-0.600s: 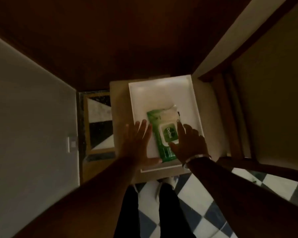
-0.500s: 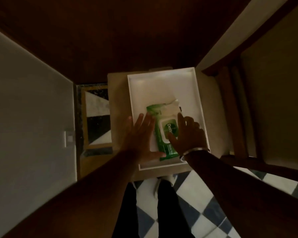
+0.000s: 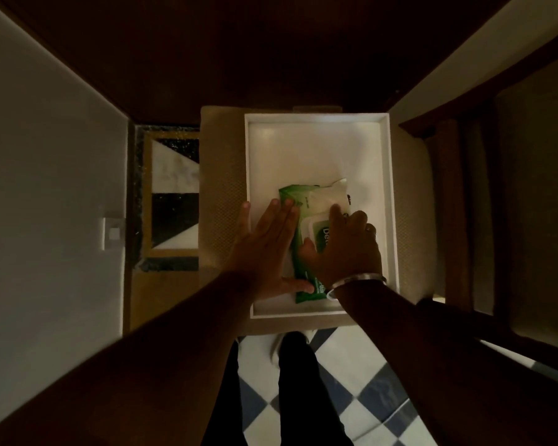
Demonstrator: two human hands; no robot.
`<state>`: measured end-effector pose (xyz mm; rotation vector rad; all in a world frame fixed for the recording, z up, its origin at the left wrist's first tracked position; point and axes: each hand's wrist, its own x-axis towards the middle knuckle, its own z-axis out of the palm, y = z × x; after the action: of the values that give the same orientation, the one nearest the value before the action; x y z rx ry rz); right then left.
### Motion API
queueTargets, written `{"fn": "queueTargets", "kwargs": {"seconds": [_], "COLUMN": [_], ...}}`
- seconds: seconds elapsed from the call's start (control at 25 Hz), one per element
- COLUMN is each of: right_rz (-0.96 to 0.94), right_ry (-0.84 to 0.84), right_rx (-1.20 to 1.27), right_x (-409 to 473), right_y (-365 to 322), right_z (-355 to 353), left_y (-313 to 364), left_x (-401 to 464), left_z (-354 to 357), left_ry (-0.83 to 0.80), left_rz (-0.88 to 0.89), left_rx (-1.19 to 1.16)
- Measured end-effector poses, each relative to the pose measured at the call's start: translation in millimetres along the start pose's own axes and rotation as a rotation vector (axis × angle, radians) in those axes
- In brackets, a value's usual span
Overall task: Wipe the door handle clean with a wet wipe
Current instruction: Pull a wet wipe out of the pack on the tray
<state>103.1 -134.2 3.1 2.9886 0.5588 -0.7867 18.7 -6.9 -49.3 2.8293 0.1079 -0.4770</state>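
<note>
A green wet wipe pack point(image 3: 306, 201) with a white flip lid lies in a white tray point(image 3: 316, 149) on a beige stool. My left hand point(image 3: 268, 249) lies flat on the pack's left side, fingers straight and together, thumb along its near end. My right hand point(image 3: 345, 249) rests on the lid, index finger reaching over the lid's far edge, thumb at its left edge. A white wipe sticks out at the pack's far end. No door handle is in view.
The beige stool point(image 3: 219, 194) stands against a dark wooden door point(image 3: 271, 53). A white wall point(image 3: 45, 175) with a switch plate runs along the left. A dark wooden frame point(image 3: 448, 220) is at right. Checkered floor tiles and my legs are below.
Both hands have moved forward onto the pack. The left hand now lies flat on its left side and the right hand covers the lid.
</note>
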Motion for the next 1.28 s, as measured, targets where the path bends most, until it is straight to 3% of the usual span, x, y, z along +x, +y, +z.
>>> {"fn": "queueTargets", "kwargs": {"seconds": [0.16,0.36,0.64,1.12,1.28], "right_rz": [-0.035,0.151,0.111,-0.052,-0.15], "right_ry": [0.068,0.1,0.194,0.053,0.019], "right_rx": [0.297,0.275,0.361,0.347,0.309], "right_x": [-6.7,-12.7,-12.9,-17.4,-26.7], "right_y": [33.1,64.7,65.2,66.6,48.2], "right_z": [-18.4,-23.0,-14.3,-19.9,-30.0], "left_y": [-1.2,0.9,34.1,36.6,15.0], "left_x": [0.1,-0.9,29.6,21.9,4.8], "left_z": [-1.0,-8.4,-39.6,-48.9,-86.2], "left_ry": [-0.007,0.016,0.184,0.298,0.299], "left_rz": [0.0,0.02,0.034,-0.188,-0.284], "left_rx": [-0.036,-0.025,-0.065,-0.218,-0.452]}}
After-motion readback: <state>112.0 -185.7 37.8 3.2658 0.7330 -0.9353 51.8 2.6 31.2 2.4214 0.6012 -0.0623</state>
